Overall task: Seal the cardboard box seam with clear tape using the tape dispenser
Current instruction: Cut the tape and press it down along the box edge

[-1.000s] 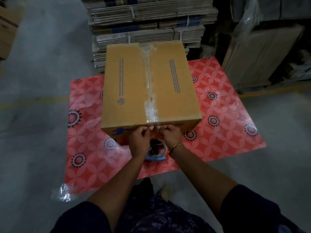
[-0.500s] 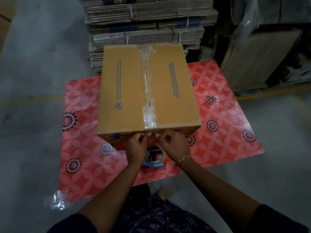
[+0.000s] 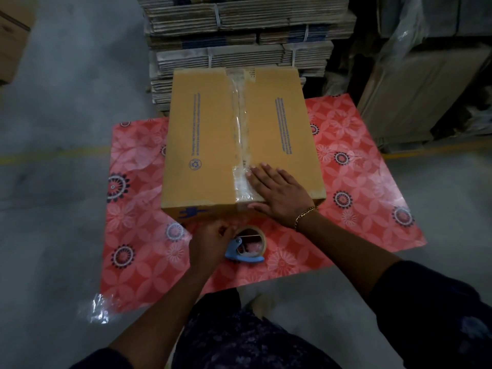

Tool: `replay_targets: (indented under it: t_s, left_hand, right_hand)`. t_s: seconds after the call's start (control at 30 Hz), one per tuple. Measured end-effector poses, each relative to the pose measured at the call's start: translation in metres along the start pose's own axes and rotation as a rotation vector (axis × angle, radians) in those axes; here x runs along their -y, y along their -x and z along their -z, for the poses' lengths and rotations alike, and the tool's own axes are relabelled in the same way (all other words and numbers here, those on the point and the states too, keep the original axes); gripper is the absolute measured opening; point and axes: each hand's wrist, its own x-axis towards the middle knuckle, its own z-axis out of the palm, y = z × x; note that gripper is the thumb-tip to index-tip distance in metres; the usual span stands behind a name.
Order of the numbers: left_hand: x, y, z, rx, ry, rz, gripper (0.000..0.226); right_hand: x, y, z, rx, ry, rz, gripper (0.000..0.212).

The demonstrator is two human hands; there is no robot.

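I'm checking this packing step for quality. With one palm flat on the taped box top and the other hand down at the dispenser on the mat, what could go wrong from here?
1. The clear tape strip on the brown cardboard box looks wrinkled near the front edge, where the right hand presses; creases may leave the seam poorly bonded.
2. The left hand is at the blue tape dispenser; fingers near its cutter could get nicked.
3. The glossy red patterned mat might let the box slide under pressure.

Dim grey concrete floor [image 3: 66, 102]
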Motion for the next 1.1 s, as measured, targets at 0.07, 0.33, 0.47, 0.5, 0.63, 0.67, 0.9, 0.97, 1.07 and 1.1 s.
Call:
replay_targets:
  t_s: [0.07, 0.33, 0.47, 0.5, 0.63, 0.67, 0.9, 0.97, 1.07, 1.1]
  left_hand:
    - [-0.006, 0.007, 0.011, -0.100, -0.198, -0.363, 0.018]
    - [-0.037, -0.057, 0.036, -0.018, -0.756, -0.647, 0.065]
    - [-0.028, -0.061, 0.030, -0.014, -0.854, -0.648, 0.064]
    - [-0.028, -0.061, 0.029, -0.024, -0.868, -0.653, 0.064]
    - [-0.030, -0.062, 0.031, -0.078, -0.866, -0.711, 0.067]
    - [-0.029, -0.063, 0.030, -0.087, -0.877, -0.726, 0.066]
    - [-0.028, -0.062, 0.032, -0.021, -0.921, -0.679, 0.091]
    - [-0.028, -0.061, 0.032, -0.025, -0.873, -0.677, 0.090]
    - [-0.029, -0.058, 0.029, -0.077, -0.803, -0.657, 0.079]
    - [-0.030, -0.057, 0.028, -0.087, -0.807, -0.648, 0.076]
  right_hand:
    - [-0.001, 0.000, -0.001, -0.014, -0.014, -0.006, 0.076]
    - [0.000, 0.000, 0.002, 0.012, -0.029, 0.001, 0.074]
    - [0.001, 0.000, 0.001, 0.008, -0.022, 0.004, 0.073]
    - [0.001, 0.000, 0.001, 0.008, -0.017, 0.009, 0.073]
    - [0.000, 0.000, -0.001, 0.008, 0.003, 0.028, 0.073]
    - [0.000, 0.000, -0.002, 0.013, 0.006, 0.028, 0.074]
    - [0.000, 0.001, -0.001, 0.029, 0.043, 0.037, 0.079]
    - [0.000, 0.002, -0.001, 0.037, 0.046, 0.035, 0.081]
    - [0.000, 0.001, 0.000, 0.047, 0.047, 0.030, 0.084]
    - [0.000, 0.001, -0.001, 0.047, 0.045, 0.029, 0.085]
